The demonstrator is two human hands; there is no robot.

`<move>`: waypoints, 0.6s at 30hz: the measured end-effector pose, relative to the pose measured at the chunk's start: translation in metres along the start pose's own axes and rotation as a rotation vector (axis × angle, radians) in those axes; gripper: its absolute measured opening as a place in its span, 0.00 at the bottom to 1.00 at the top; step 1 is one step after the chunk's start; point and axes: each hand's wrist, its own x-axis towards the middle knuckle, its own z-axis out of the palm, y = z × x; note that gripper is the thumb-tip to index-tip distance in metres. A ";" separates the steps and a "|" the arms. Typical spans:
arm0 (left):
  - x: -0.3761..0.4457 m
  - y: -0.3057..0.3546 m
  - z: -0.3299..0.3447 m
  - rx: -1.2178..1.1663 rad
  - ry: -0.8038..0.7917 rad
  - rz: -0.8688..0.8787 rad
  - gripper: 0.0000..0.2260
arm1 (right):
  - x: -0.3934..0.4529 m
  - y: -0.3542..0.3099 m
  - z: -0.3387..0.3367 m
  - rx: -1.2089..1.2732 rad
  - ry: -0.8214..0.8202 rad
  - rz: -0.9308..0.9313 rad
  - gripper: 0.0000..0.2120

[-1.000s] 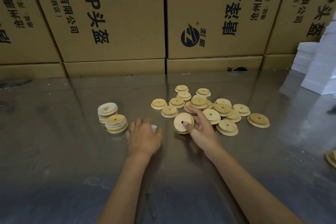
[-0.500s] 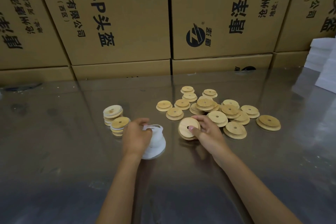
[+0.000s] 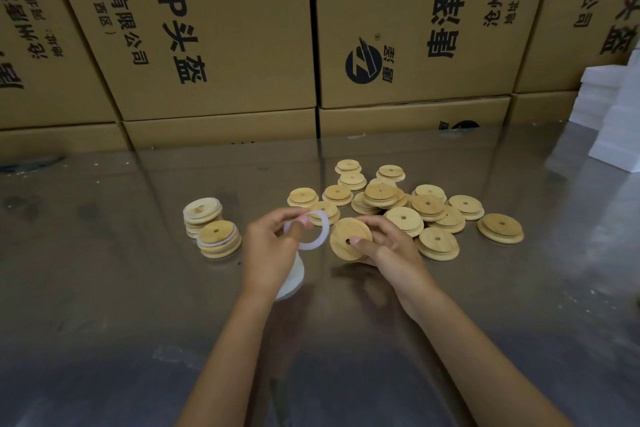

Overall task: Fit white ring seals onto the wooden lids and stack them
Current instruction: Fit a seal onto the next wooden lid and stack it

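Since half a second ago the left hand [image 3: 273, 246] has risen off the pile of white seals [image 3: 292, 276] and now pinches a single white ring seal [image 3: 317, 230] between thumb and fingertips, held clear above the table [image 3: 104, 288]; the right hand [image 3: 384, 246], which was pressing a wooden lid [image 3: 349, 243] near the surface, has tipped it up further and brought it just beside the ring, at the ring's 3 o'clock. The ring stands on edge, its open face turned toward the lid, its longer visible axis running roughly from 11 to 5 o'clock. The lid, gripped by curled fingers at its rim with a fingertip near its centre hole, is tilted with its flat face toward the camera and slightly left. No true containers are in play (only closed cardboard boxes [image 3: 221, 28] along the back at 12 o'clock, contents unseen). The loose unsealed lids [image 3: 429, 208] lie scattered at 1 o'clock from the hands, some overlapping; two short stacks of finished lids [image 3: 211, 222] stand at 10 o'clock, touching each other. White foam blocks [image 3: 609, 114] sit at the far 2 o'clock edge.
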 end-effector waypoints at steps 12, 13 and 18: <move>-0.007 0.004 0.017 -0.123 -0.177 -0.047 0.11 | -0.008 -0.005 0.005 0.037 -0.146 0.040 0.10; -0.007 0.004 0.017 -0.123 -0.164 -0.043 0.11 | -0.008 -0.006 0.006 0.035 -0.153 0.046 0.10; -0.006 0.003 0.019 -0.118 -0.102 -0.002 0.08 | -0.010 -0.012 0.005 0.057 -0.161 0.083 0.12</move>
